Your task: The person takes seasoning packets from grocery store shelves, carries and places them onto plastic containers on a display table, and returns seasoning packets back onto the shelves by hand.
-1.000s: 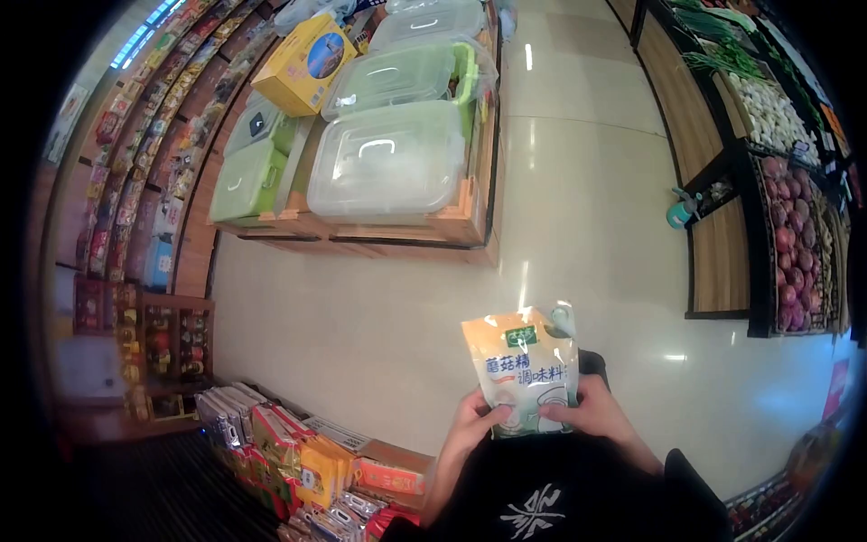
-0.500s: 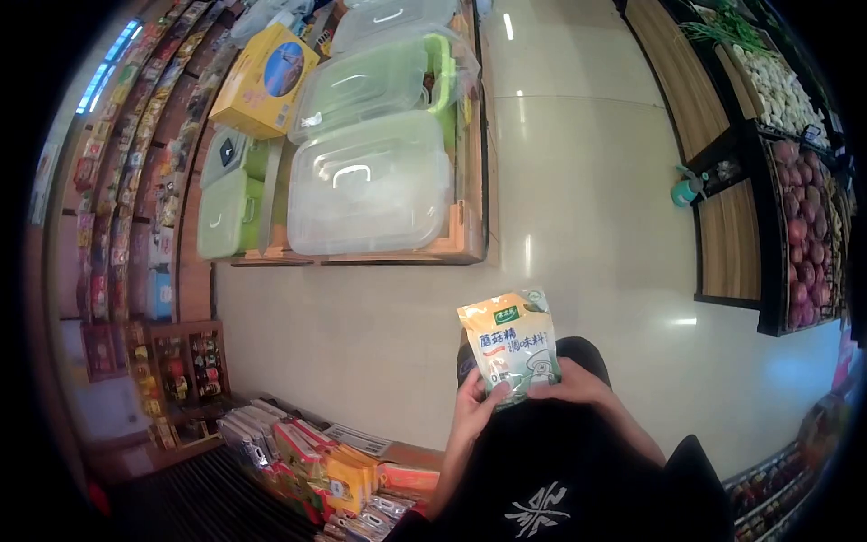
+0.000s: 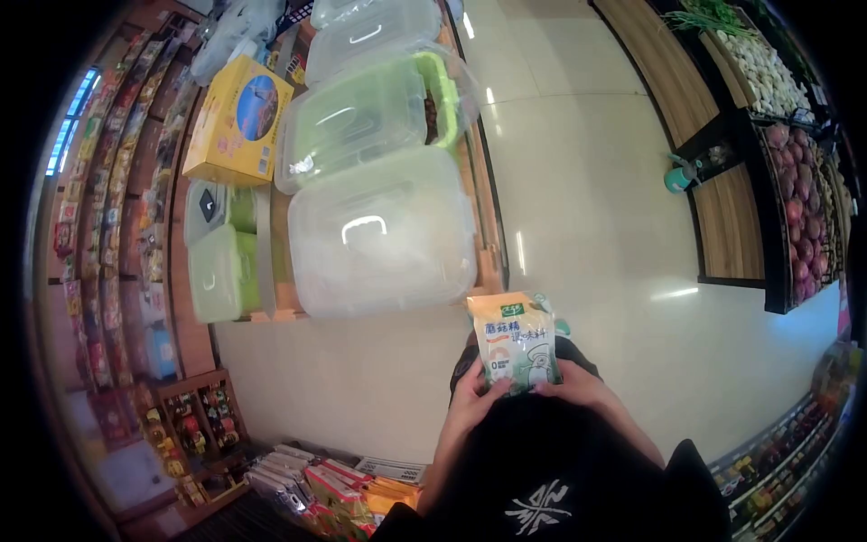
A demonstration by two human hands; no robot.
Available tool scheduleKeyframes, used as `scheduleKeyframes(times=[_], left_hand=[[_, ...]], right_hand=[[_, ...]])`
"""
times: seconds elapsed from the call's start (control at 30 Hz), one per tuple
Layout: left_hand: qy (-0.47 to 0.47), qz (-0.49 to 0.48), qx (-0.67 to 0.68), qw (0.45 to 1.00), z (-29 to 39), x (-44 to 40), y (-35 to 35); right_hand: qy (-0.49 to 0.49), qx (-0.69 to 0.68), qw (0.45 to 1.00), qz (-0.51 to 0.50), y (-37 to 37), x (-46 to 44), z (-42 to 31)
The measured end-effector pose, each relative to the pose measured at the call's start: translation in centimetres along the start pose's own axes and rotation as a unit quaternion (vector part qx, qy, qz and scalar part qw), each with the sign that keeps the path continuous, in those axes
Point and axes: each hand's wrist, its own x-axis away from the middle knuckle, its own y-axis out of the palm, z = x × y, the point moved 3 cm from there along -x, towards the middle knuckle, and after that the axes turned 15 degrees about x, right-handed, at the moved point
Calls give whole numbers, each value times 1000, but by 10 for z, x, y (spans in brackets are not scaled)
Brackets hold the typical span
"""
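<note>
Between my two hands is a yellow, white and green seasoning packet (image 3: 515,339), printed with large Chinese characters and a mushroom drawing. It is held in front of my body, its printed face turned up towards me. My left hand (image 3: 473,395) grips the lower left corner, thumb on the front. At the lower right corner my right hand (image 3: 574,383) grips it the same way. The fingers behind the packet are hidden. The packet looks sealed.
Lidded plastic bins (image 3: 379,235) stand on a wooden display ahead, with a yellow box (image 3: 237,122) on the left. Shelves of packaged goods line the left side. Onions (image 3: 799,212) and garlic (image 3: 763,77) fill a rack at right. Packets (image 3: 316,492) lie at lower left.
The bins and display appear closer and lower in view, and the shelves have shifted. The packet stays in both hands, tilted slightly differently.
</note>
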Motion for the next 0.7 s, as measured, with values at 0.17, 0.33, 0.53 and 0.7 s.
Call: scheduleKeyframes(times=[0.17,0.33,0.53,0.7], left_hand=[[1,-58,-37,998,32,-10,-39],[16,-130,-35,991,80,-27,-61],[33,-169,-58,983,119,-61,-98],[100,-139,-67,983,156,-117,-127]], right_hand=[[-28,-34,999,13,18,-31,-33],[-37,-26,997,59,33,-55,-60],[-73,143,980,114,29,-104,-93],[-91,63,983,146,12,-174,-130]])
